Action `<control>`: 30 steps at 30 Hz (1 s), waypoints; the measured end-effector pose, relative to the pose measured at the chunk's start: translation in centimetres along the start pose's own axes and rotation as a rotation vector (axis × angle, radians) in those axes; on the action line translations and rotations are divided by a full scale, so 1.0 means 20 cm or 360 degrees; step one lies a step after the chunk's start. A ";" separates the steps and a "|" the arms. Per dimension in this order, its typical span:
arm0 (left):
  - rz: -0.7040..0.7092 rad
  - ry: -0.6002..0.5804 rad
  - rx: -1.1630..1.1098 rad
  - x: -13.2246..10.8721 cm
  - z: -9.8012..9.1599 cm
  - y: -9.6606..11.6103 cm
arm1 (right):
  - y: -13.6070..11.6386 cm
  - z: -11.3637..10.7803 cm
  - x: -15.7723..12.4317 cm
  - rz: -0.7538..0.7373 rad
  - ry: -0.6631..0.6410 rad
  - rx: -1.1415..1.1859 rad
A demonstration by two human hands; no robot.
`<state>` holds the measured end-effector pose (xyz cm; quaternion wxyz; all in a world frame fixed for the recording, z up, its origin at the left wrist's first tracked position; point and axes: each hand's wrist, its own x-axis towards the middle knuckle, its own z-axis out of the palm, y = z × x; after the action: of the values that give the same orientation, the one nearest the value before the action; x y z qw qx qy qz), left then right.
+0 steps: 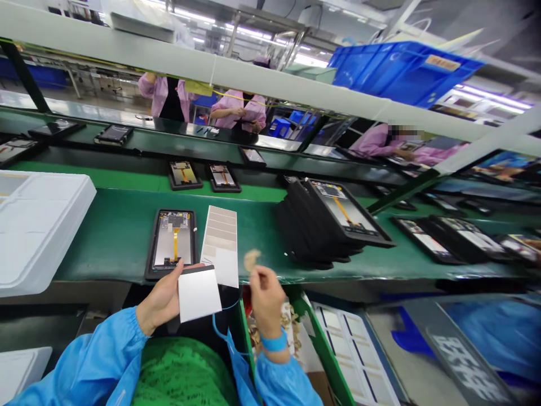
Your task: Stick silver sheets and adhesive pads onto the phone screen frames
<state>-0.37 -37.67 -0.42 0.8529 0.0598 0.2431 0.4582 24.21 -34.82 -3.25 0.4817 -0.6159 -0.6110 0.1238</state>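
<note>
My left hand (163, 301) grips a flat white rectangular piece (199, 296) with a dark strip along its far edge. Between the fingertips of my right hand (267, 299) is a small crumpled beige scrap (252, 260), slightly blurred. An opened tablet (175, 245) lies in a black frame on the bench just beyond my left hand, its circuit board and orange ribbon cable showing. Beside it is a white sheet (222, 231) with several beige strips. Below my right hand, a green bin (327, 355) contains crumpled beige scraps.
A stack of black trays (308, 231) with an opened tablet on top stands to the right. White foam trays (46, 225) are at left. More tablets (223, 177) sit on the green line beyond. A blue crate (397, 70) rests on the overhead shelf; co-workers in pink stand opposite.
</note>
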 end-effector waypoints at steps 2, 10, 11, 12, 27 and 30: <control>-0.0022 -0.0034 -0.0033 0.01 0.00 -0.01 | 0.26 -0.17 -0.06 0.0285 0.0148 -0.0218; 0.0060 0.0112 0.0026 0.09 0.07 -0.12 | 0.79 -0.42 -0.31 0.0734 -0.0601 -0.1234; 0.0101 0.0133 0.0035 0.11 0.08 -0.14 | 0.71 -0.39 -0.30 0.0636 -0.0552 -0.1149; 0.0148 0.0156 0.0044 0.12 0.09 -0.17 | 0.60 -0.35 -0.28 0.0493 -0.0524 -0.1019; 0.0680 0.0579 0.0774 -0.13 -0.09 0.02 | -0.32 0.09 -0.18 0.0197 -0.1206 0.0845; 0.0583 0.0595 0.0958 -0.20 -0.21 0.08 | -0.36 0.23 -0.21 0.0563 -0.1385 0.1286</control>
<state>-5.38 -40.47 -2.06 0.6425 0.2651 0.5028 0.5140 15.32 -38.03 -1.94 0.3558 -0.3698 -0.5450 0.6631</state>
